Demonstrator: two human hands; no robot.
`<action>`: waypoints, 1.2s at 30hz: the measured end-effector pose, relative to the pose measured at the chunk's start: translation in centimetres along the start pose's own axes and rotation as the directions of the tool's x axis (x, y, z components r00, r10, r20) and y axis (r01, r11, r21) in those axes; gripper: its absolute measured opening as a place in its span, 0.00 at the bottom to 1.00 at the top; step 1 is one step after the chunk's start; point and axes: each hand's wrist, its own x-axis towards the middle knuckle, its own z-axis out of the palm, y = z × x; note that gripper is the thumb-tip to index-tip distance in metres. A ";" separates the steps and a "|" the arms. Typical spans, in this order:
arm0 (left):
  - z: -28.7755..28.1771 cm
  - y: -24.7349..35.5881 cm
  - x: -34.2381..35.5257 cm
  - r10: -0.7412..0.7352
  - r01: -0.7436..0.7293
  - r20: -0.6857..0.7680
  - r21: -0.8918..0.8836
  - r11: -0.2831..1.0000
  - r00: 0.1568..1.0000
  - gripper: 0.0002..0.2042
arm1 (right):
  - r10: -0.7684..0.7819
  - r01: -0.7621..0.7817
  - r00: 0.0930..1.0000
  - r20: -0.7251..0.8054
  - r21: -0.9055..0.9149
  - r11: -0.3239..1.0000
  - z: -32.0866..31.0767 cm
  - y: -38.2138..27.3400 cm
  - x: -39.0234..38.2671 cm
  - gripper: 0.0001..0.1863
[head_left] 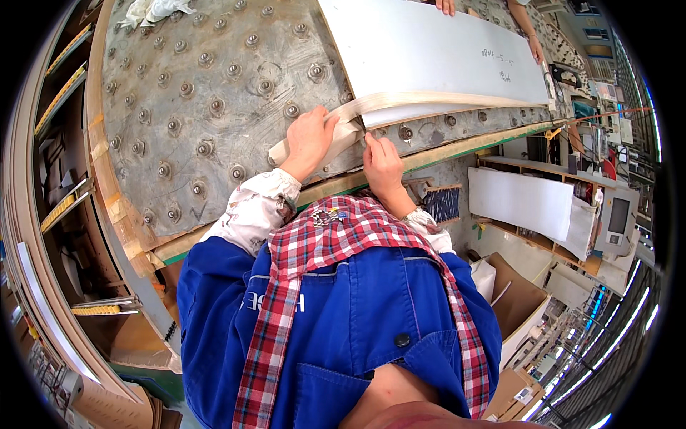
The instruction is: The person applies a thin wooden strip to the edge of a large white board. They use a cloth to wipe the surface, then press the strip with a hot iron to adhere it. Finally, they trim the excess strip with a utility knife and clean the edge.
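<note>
A white flat panel [443, 53] lies on a metal table studded with ball rollers [193, 64]. Along its near edge runs a pale beige strip [429, 98], bent up and folded over at the panel's left corner. My left hand [312, 139] is closed around the folded end of that strip, thumb on top. Close beside it, my right hand [384, 166] pinches a thin dark tool [361, 124], its tip against the strip at the corner. Whether it is a knife is too small to tell.
Another person's fingers [446, 6] rest at the panel's far edge, and an arm [527, 32] reaches to its right end. A crumpled white cloth [156, 10] lies far left. Shelving [64, 164] stands to the left, and a white board [520, 202] leans at right.
</note>
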 end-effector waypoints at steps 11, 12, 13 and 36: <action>-0.6 0.6 0.0 0.076 -0.072 -0.039 0.090 0.993 0.996 0.15 | 0.114 -0.095 0.987 -0.116 0.152 0.984 -3.0 0.6 -1.5 0.13; -0.7 0.8 -0.1 0.172 -0.146 -0.126 0.196 0.970 0.977 0.16 | 0.195 -0.171 0.975 -0.108 0.204 0.964 -3.5 1.0 -1.9 0.13; -0.7 1.1 -0.3 0.265 -0.201 -0.188 0.301 0.932 0.946 0.17 | 0.277 -0.245 0.956 -0.098 0.256 0.935 -4.0 1.4 -2.4 0.13; 10.0 12.3 2.6 0.636 -0.629 0.170 0.470 0.619 0.753 0.17 | 0.885 0.116 0.352 0.306 0.924 -0.365 -6.3 27.2 -1.5 0.09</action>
